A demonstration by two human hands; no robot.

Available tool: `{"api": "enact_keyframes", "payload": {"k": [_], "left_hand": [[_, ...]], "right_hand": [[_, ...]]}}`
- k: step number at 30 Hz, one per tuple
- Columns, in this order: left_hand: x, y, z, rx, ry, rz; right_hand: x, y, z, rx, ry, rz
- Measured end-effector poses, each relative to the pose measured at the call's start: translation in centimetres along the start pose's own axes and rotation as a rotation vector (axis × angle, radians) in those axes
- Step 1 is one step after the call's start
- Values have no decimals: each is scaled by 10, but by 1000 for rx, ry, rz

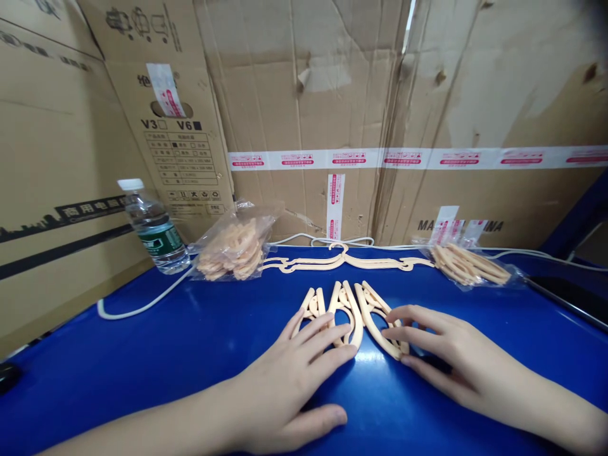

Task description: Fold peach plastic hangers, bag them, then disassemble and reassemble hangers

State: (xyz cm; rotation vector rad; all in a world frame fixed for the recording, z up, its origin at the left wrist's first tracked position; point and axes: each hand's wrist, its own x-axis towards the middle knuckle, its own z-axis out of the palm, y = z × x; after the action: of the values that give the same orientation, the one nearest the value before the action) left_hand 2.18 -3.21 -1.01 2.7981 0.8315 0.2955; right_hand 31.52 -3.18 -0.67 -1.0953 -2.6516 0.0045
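Three beige folded travel hangers lie side by side on the blue table. My left hand (289, 373) rests flat with its fingers spread, the fingertips over the left folded hanger (312, 304) and the middle folded hanger (351, 310). At the right folded hanger (375, 316), my right hand (451, 354) has its fingers curled on the outer side and its thumb at the lower end, gripping it lightly. Behind them lies an unfolded hanger (370, 261), its hook pointing away from me. My fingers cover parts of the folded hangers.
A clear bag of beige hangers (232, 250) sits at back left, beside a water bottle (156, 228). Another bagged bundle (470, 263) is at back right, near a dark flat device (570, 297). A white cable (142, 312) runs along the back. Cardboard (304, 114) walls the table (190, 354).
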Motion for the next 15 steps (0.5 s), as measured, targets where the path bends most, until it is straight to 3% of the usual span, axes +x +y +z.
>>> {"api": "enact_keyframes", "payload": {"k": [15], "left_hand": [[0, 2, -2, 20, 17, 7]], "right_hand": [[-1, 2, 10, -135, 85, -88]]}}
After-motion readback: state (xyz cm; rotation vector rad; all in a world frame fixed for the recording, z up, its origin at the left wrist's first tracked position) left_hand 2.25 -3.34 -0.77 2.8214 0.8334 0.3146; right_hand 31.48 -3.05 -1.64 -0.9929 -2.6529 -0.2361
